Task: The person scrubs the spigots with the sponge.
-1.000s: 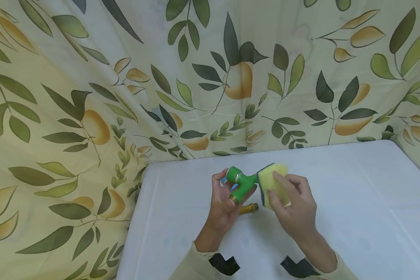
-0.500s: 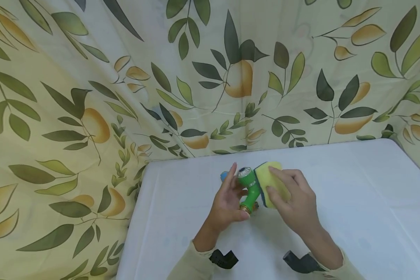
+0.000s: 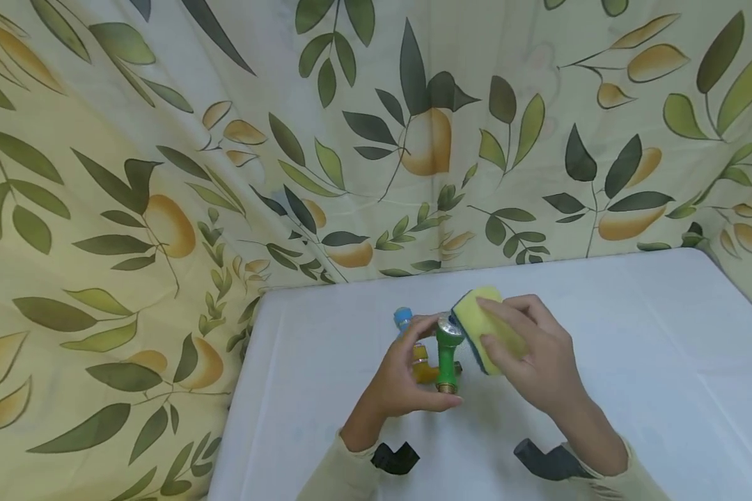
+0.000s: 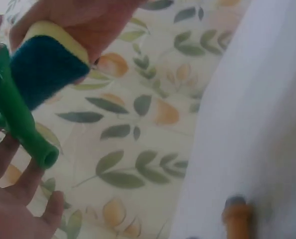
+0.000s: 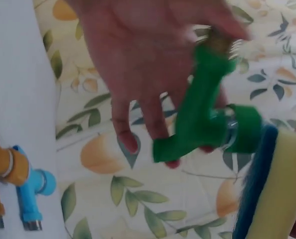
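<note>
Between its thumb and fingers, my left hand (image 3: 397,379) holds a green plastic tap (image 3: 448,358) above the table, its threaded end low by the thumb and its round knob up. My right hand (image 3: 542,358) pinches a sponge (image 3: 489,330), yellow with a dark green scouring side facing the tap. In the right wrist view the scouring face of the sponge (image 5: 282,184) is right at the knob end of the green tap (image 5: 200,112). From the left wrist, the tap's open spout end points downward, and the scouring side of the sponge (image 4: 46,69) shows behind the tap.
An orange tap (image 3: 423,374) lies on the white table (image 3: 633,369) behind the left hand, partly hidden by it. Beyond that is a blue tap (image 3: 403,317). A leaf-patterned curtain (image 3: 363,195) hangs along the table's back and left edges.
My left hand has turned the green tap so its knob, earlier facing up-left, is now upright beside the sponge. The sponge has tilted slightly. More of the orange and blue taps shows.
</note>
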A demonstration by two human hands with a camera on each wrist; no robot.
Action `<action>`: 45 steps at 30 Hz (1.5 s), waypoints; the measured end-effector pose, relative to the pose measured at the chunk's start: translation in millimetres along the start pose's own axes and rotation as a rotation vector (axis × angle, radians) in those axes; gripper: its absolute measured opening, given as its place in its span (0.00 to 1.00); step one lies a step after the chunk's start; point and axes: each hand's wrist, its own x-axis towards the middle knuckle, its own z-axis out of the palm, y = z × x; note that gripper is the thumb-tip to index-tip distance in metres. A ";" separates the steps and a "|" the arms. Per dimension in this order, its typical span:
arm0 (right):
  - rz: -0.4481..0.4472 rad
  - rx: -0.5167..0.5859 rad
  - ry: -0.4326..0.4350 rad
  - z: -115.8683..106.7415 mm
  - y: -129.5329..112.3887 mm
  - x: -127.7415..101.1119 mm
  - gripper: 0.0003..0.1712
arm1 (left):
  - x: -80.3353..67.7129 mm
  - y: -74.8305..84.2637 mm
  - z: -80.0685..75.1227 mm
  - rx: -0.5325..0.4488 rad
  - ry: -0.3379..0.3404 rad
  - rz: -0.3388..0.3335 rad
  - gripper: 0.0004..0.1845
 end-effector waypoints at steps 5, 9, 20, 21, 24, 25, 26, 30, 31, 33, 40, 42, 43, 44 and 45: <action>-0.008 -0.033 -0.076 -2.1 -3.8 1.6 0.30 | -1.5 0.9 -1.4 0.332 0.004 -0.002 0.58; 0.004 -0.079 -0.080 -2.0 -6.2 3.5 0.30 | -2.0 1.7 -0.6 0.463 0.019 0.037 0.59; -0.033 -0.050 -0.134 8.0 -9.0 -2.3 0.30 | 4.9 -1.5 -0.9 0.497 -0.011 -0.032 0.51; -0.041 -0.057 -0.136 9.1 -8.5 -2.4 0.30 | 4.2 -1.5 -2.0 0.504 -0.012 -0.034 0.44; -0.069 -0.098 -0.129 11.0 -7.9 -2.0 0.29 | 2.5 -0.8 -6.6 0.534 -0.005 -0.021 0.25; -0.077 -0.103 -0.125 11.2 -8.3 -2.1 0.28 | 2.3 -0.6 -8.0 0.540 0.000 -0.017 0.22; -0.084 -0.105 -0.128 11.3 -8.7 -2.4 0.25 | 2.3 -0.1 -9.4 0.550 0.006 -0.008 0.20; -0.117 -0.099 -0.124 12.0 -9.3 -1.6 0.22 | 5.1 2.1 -12.0 0.570 0.078 0.001 0.20; -0.118 -0.109 -0.118 12.5 -9.4 -0.9 0.22 | 6.0 2.6 -12.1 0.580 0.102 -0.002 0.20; -0.111 -0.135 -0.110 13.1 -9.9 0.7 0.25 | 7.4 3.3 -11.8 0.598 0.147 -0.002 0.20; -0.085 -0.166 -0.101 14.8 -12.8 0.9 0.28 | 8.5 0.0 -8.9 0.673 0.237 0.033 0.20; -0.081 -0.162 -0.103 14.8 -11.8 0.9 0.28 | 8.6 -0.2 -8.4 0.683 0.250 0.037 0.19; -0.083 -0.154 -0.107 14.7 -11.2 0.6 0.28 | 8.5 -0.7 -8.2 0.681 0.259 0.035 0.18; -0.086 -0.149 -0.110 14.6 -10.4 0.5 0.28 | 8.5 -0.7 -8.0 0.675 0.269 0.027 0.18; -0.080 -0.146 -0.114 14.7 -9.4 0.3 0.28 | 8.3 -0.7 -7.8 0.661 0.280 0.019 0.17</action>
